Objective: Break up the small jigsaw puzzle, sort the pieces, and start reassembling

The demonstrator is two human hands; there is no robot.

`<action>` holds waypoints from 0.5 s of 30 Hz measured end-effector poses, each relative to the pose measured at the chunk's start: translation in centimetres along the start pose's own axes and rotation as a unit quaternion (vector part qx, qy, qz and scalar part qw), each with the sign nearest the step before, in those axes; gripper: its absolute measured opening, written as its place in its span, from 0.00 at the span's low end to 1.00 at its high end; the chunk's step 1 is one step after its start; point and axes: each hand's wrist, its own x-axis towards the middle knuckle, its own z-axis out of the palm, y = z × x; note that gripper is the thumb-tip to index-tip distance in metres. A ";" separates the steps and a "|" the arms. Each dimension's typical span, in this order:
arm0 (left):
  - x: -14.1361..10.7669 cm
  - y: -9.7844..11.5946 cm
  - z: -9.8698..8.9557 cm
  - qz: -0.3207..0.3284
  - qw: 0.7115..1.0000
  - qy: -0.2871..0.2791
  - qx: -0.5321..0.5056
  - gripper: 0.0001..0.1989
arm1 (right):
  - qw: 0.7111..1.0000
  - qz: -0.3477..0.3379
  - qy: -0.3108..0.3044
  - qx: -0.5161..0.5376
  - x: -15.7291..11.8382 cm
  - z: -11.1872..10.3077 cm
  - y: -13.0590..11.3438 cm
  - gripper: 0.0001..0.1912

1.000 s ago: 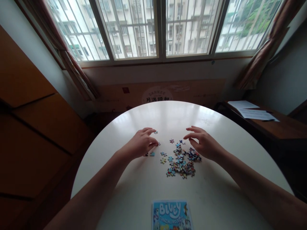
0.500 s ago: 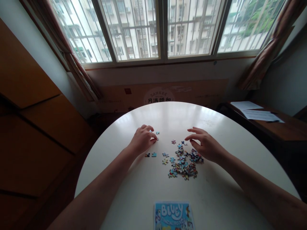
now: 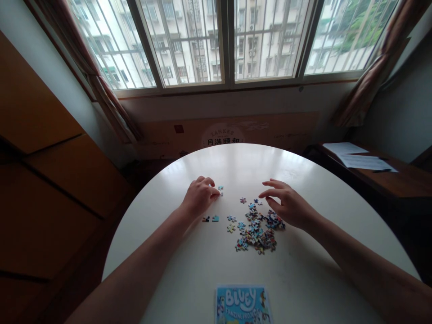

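My left hand [image 3: 200,193] is closed, thumb and fingers pinched on a jigsaw piece [image 3: 221,194] whose edge shows at the fingertips. Just beyond lies a light blue piece [image 3: 220,187]. Below this hand, a dark piece [image 3: 206,219] and a blue piece [image 3: 215,218] lie side by side. My right hand [image 3: 283,199] hovers open with fingers spread and nothing in them, by the upper right of the heap of jigsaw pieces [image 3: 258,234]. Several loose pieces lie around the heap, among them a yellowish one [image 3: 231,228] and a pinkish one [image 3: 243,200].
A blue picture box marked Bluey [image 3: 242,303] lies at the near edge of the round white table [image 3: 151,198]. Right of the table, papers [image 3: 364,162] and a pen rest on a brown desk [image 3: 405,180]. A barred window is ahead, and a wooden cabinet [image 3: 50,202] stands left.
My left fingers have drawn closer together over the pieces, covering one that showed between them. My right hand has barely moved. The view has shifted slightly.
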 end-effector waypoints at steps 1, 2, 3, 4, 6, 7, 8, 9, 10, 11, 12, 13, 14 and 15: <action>0.1 0.0 0.1 0.001 1.000 0.000 0.001 0.07 | 1.000 0.000 0.002 0.002 0.0 0.0 0.0 0.14; 0.1 0.1 0.2 0.002 1.000 0.001 0.003 0.07 | 1.000 0.001 0.003 0.005 0.0 0.0 0.0 0.14; 0.2 0.1 0.3 0.003 1.000 0.004 0.003 0.08 | 1.000 0.002 0.002 0.006 0.0 0.0 0.0 0.14; 0.3 0.1 0.4 0.004 1.000 0.008 0.004 0.08 | 1.000 0.004 0.001 0.007 0.0 -0.1 0.0 0.14; 0.4 0.1 0.5 0.005 1.000 0.013 0.004 0.08 | 1.000 0.006 -0.003 0.005 0.0 -0.1 0.0 0.15; 0.5 0.1 0.5 0.006 1.000 0.013 0.004 0.08 | 1.000 0.007 -0.005 0.003 0.0 0.0 0.1 0.15; 0.5 0.1 0.5 0.007 1.000 0.013 0.004 0.08 | 1.000 0.008 -0.006 0.000 0.0 0.0 0.1 0.15; 0.5 0.1 0.6 0.007 1.000 0.013 0.004 0.08 | 1.000 0.009 -0.006 -0.003 0.1 0.0 0.3 0.15; 0.5 0.0 0.6 0.006 1.000 0.012 0.004 0.07 | 1.000 0.010 -0.005 -0.007 0.1 0.0 0.4 0.15; 0.5 -0.1 0.7 0.005 1.000 0.013 0.004 0.07 | 1.000 0.012 -0.005 -0.011 0.2 0.1 0.6 0.15; 0.5 -0.1 0.7 0.004 1.000 0.014 0.004 0.07 | 1.000 0.014 -0.004 -0.014 0.2 0.1 0.7 0.15; 0.4 -0.2 0.7 0.003 1.000 0.016 0.005 0.07 | 1.000 0.016 -0.003 -0.017 0.2 0.1 0.9 0.15; 0.4 -0.3 0.7 0.005 1.000 0.018 0.007 0.07 | 1.000 0.019 -0.002 -0.018 0.3 0.2 1.0 0.15; 0.4 -0.3 0.7 0.007 1.000 0.020 0.009 0.07 | 1.000 0.022 -0.001 -0.018 0.3 0.2 1.1 0.15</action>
